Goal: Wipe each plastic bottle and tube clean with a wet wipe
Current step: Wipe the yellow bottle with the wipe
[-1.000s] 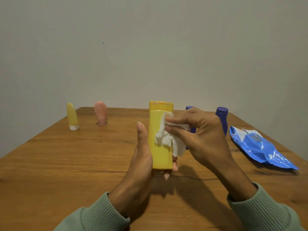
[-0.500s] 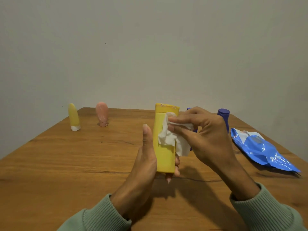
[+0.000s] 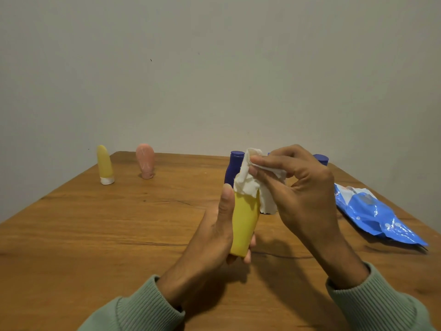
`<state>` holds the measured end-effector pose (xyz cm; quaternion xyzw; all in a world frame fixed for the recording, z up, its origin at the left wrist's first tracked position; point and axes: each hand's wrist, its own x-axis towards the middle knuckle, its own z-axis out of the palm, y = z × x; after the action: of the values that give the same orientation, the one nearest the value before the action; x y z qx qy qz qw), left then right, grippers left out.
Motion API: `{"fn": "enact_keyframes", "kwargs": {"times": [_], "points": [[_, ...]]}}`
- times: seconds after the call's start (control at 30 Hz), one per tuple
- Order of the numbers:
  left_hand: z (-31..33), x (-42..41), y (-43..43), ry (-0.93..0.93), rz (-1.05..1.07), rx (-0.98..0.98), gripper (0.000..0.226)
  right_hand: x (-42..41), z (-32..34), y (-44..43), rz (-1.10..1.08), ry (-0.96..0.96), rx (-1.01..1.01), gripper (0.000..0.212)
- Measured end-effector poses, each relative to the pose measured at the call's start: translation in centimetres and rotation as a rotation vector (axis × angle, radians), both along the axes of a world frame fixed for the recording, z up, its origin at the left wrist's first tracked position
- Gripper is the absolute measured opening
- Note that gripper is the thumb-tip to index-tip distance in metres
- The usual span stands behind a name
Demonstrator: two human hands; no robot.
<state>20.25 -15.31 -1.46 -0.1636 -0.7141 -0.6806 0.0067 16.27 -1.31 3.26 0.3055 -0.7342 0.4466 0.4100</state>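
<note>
Both hands work above the wooden table [image 3: 107, 235]: left hand [image 3: 214, 237] grips the yellow bottle [image 3: 244, 223] by its lower body; right hand [image 3: 303, 194] pinches the wet wipe [image 3: 248, 182] over its top. Step in hand: wiping the upper end. Next move probably calls for rotating the bottle to expose unwiped faces.

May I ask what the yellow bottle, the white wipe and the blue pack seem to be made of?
The yellow bottle looks like smooth, matte plastic: even colour, no glare. The white wipe seems thin, soft fabric or tissue, as it crumples into folds. The blue pack is probably glossy plastic film: wrinkled, with bright glints.
</note>
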Motion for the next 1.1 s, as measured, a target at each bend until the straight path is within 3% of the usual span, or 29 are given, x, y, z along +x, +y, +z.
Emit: {"fn": "enact_keyframes", "kwargs": {"times": [0.2, 0.43, 0.63, 0.83, 1.1], "points": [[0.44, -0.33, -0.04, 0.015, 0.034, 0.056, 0.08, -0.05, 0.25, 0.27, -0.055, 0.016, -0.056, 0.022], [0.2, 0.17, 0.16, 0.006, 0.007, -0.007, 0.075, 0.06, 0.21, 0.25, -0.058, 0.036, -0.021, 0.023], [0.45, -0.23, 0.07, 0.008, 0.021, 0.165, 0.082, 0.2, 0.65, 0.59, -0.063, 0.053, -0.063, 0.021], [0.5, -0.69, -0.23, -0.041, -0.069, 0.306, 0.089, 0.64, 0.44, -0.15, 0.036, -0.058, -0.031, 0.018], [0.6, -0.35, -0.25, -0.053, -0.103, 0.169, 0.077, 0.06, 0.64, 0.56, 0.008, -0.058, -0.134, 0.019]]}}
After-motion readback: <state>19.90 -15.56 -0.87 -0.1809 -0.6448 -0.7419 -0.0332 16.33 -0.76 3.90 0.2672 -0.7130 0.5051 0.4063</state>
